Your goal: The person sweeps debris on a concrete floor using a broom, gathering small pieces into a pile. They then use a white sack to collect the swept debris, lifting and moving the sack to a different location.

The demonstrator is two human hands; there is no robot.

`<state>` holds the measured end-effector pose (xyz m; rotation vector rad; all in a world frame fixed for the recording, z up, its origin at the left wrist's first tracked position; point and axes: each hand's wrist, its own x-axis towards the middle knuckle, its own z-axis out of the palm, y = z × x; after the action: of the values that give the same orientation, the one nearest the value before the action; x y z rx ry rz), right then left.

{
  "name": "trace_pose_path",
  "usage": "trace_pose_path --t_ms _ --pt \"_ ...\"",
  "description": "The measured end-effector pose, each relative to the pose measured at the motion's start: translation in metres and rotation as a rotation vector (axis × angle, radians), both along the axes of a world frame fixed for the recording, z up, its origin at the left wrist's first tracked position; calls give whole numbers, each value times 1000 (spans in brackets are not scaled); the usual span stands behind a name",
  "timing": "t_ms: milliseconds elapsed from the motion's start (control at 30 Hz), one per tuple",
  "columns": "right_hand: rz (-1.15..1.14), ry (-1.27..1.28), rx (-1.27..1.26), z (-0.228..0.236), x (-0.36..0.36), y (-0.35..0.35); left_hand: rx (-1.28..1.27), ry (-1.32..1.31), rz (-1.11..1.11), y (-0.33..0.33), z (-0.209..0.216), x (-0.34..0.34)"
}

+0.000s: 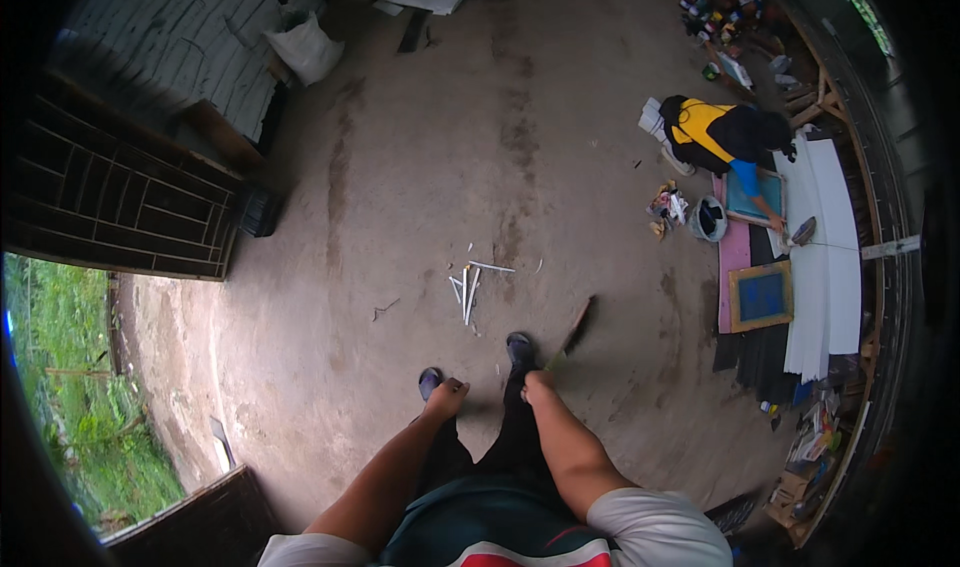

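My right hand (538, 385) is closed on the yellow-green handle of what looks like a broom (574, 331). Its narrow, dark end points away from me and to the right, just above or on the floor; I cannot tell which. My left hand (447, 397) hangs in front of my left leg with its fingers curled in. Whether anything is in it cannot be made out. Ahead of my feet lies a small heap of thin white strips (467, 292), with small scraps around it. Neither hand touches the heap.
At right a person (705, 127) in yellow and black bends over a framed screen (755, 197) on white sheets (826, 237). Nearby are a second framed screen (761, 297) and a bucket (709, 219). A white sack (305, 49) stands far left, a dark slatted gate (120, 187) nearer.
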<state>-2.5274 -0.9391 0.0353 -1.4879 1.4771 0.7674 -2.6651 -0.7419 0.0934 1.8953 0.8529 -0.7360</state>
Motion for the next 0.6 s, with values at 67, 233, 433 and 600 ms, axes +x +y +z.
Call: trace_pose_path --t_ms 67,233,433,600 --pt "196 -61 106 -19 3 20 -52 -37 99 -21 -3 5" --pt "579 22 160 -54 36 68 21 -13 205 -79 25 57" --pt "500 -37 279 21 92 126 11 -111 416 -119 27 57" --pt "746 -88 446 32 120 113 26 -19 638 -131 15 26"
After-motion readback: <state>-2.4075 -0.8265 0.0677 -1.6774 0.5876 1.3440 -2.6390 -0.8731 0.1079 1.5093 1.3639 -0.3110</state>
